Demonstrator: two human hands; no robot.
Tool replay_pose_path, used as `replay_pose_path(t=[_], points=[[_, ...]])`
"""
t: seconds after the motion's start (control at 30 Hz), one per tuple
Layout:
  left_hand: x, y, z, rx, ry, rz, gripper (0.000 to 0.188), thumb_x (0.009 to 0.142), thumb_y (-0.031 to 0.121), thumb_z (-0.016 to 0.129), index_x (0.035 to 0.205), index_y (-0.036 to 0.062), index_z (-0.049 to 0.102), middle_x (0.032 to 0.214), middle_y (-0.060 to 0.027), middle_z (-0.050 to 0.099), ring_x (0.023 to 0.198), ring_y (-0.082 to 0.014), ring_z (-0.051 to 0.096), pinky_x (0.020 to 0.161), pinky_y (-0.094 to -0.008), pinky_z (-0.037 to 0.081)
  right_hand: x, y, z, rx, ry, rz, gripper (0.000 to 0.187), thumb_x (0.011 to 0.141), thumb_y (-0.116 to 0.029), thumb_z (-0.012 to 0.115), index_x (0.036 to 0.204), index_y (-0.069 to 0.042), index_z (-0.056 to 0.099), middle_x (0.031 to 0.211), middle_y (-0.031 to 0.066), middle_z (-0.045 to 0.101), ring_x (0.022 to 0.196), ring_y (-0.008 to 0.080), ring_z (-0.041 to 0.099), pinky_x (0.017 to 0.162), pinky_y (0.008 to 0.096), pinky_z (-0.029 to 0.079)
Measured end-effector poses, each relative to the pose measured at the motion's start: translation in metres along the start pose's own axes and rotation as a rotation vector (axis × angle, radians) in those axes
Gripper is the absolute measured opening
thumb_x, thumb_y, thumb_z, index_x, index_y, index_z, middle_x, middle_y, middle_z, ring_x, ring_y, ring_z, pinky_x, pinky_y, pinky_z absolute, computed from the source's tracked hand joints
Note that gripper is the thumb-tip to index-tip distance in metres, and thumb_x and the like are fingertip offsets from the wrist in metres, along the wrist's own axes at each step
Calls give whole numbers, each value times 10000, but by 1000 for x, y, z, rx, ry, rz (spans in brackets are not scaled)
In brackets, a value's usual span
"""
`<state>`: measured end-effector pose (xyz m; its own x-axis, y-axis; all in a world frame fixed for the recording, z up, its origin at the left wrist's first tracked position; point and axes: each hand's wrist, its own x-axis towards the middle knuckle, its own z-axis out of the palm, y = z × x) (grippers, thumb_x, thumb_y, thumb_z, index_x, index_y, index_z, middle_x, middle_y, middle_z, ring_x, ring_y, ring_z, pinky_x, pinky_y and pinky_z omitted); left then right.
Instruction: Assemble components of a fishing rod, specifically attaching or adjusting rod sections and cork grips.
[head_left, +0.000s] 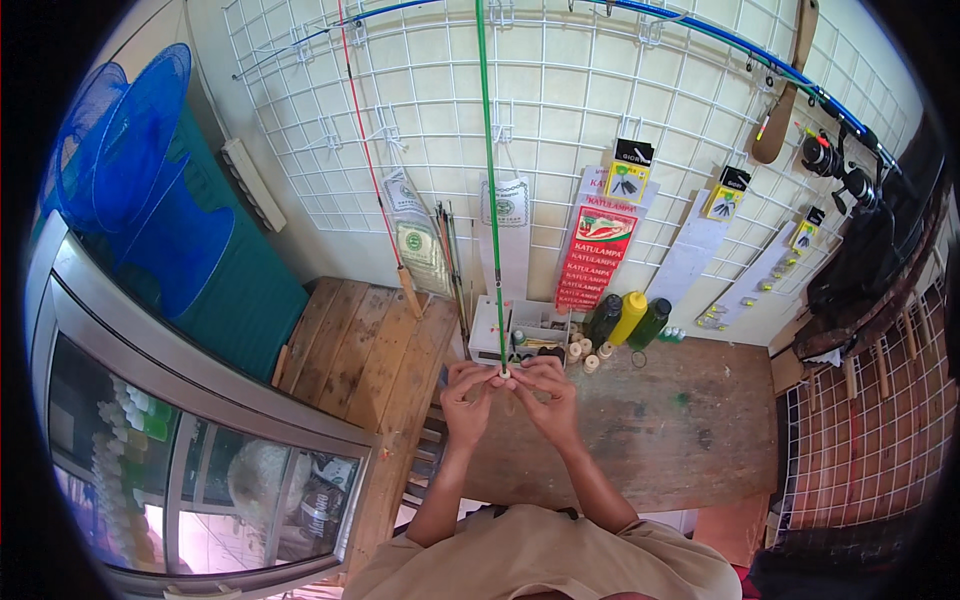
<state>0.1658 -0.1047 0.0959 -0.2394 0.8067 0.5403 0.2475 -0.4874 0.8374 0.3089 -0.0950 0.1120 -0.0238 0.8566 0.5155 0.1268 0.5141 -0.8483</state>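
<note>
Fingers of our left hand and right hand pinch green rod by its near end | rod extends from us toward far grid | bottles and spools right of it, on far side of bench

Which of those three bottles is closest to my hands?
The black bottle, leftmost of the three; the yellow bottle is in the middle and the dark green bottle farthest from your right hand.

Bright, fairly even light, soft shadows, wire grid bowed by fisheye distortion, black corners
</note>
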Motion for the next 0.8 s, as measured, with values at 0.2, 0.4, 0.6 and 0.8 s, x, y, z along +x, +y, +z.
replay_pose_path(t=[0.2, 0.4, 0.6, 0.8], points=[[-3, 0, 3, 26, 29, -33, 170, 796, -33, 678, 952, 28, 705, 928, -59, 674, 978, -199, 567, 865, -317, 439, 4, 0, 1, 1, -34, 36, 312, 725, -49, 765, 1027, -124, 737, 894, 47, 693, 943, 195, 552, 837, 316, 458], [11, -8, -4, 34, 97, -58, 228, 757, -42, 685, 955, 63, 723, 911, -48, 694, 918, -208, 567, 840, -325, 448, 17, -1, 17, -11, -41, 55, 269, 741, -44, 762, 1004, -97, 741, 862, 51, 674, 956, 185, 553, 843, 305, 442], [34, -19, -31, -19, 84, -65, 197, 780, -31, 680, 962, 38, 708, 945, -55, 677, 955, -204, 562, 867, -326, 441, 33, 0, 54, -62, -11, 45, 279, 742, -81, 758, 1018, -114, 739, 845, 60, 680, 906, 197, 566, 814, 313, 465], [64, -35, -70, 14, 133, -50, 216, 768, -56, 669, 957, 41, 711, 905, -39, 686, 929, -200, 556, 837, -319, 450, 52, -1, 108, -68, 3, 37, 263, 747, -106, 763, 1010, -107, 740, 861, 68, 678, 909, 207, 571, 799, 317, 472]])
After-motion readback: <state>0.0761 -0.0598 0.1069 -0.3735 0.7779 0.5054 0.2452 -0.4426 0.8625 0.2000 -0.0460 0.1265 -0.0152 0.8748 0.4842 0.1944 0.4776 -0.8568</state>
